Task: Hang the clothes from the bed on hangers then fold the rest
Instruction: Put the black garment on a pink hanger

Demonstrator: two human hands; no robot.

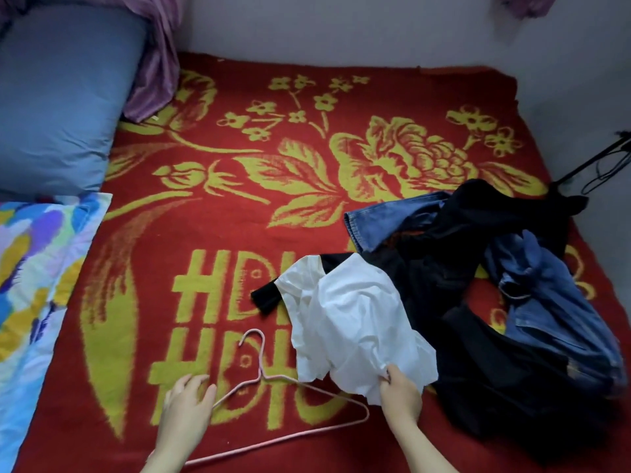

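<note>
The white crumpled garment [355, 322] with black trim at its sleeve lies at the near left edge of the clothes pile, on the bed and partly spread toward the person, its lower hem lifted off the blanket. The right hand [399, 394] holds that hem in a narrow pinching grip, thumb and fingers closed on a fold of the cloth, probably so that the piece can be drawn free of the darker things under it. Just beside it to the left lies the thin pink wire hanger [262, 372], flat on the bed with its hook pointing away from the person and one shoulder slipping under the white cloth, within easy reach for dressing. The left hand [187, 401] is over the hanger's other shoulder with its fingers loosely curved and its grip wide, holding nothing; whether the fingertips touch the wire I cannot tell, but it looks poised to take the hanger up. I judge this the start of hanging the first piece, with nothing on a hanger yet. To the right the heap of black garments [478, 370] and the blue denim jeans [546, 302] are tangled together, touching the white piece, waiting their turn. All rest on the red woven blanket with yellow flowers and letters [239, 216]. At the far left sit a plain blue pillow [61, 107] and a bright multicoloured pillow [34, 268], with purple striped cloth [157, 63] behind them against the pale wall
</note>
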